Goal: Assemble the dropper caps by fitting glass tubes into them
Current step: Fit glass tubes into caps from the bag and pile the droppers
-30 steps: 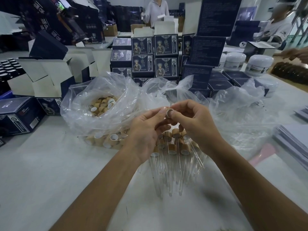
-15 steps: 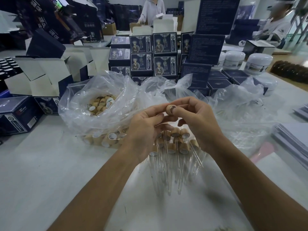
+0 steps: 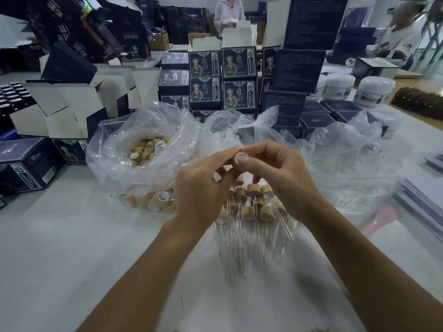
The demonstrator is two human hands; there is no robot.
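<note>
Dropper cap [image 3: 240,160], wood-toned: pinched between left hand [image 3: 203,185] and right hand [image 3: 280,173], above table [image 3: 60,248].
Finished droppers [image 3: 249,207] piled beneath; bag of loose caps [image 3: 146,149] remains; glass tube unseen.

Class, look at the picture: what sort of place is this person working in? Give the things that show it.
Probably a cosmetics packing workshop. Stacks of printed boxes line the table, a plastic bag holds loose caps, and finished droppers lie beneath the hands. White jars stand at the far right.
</note>
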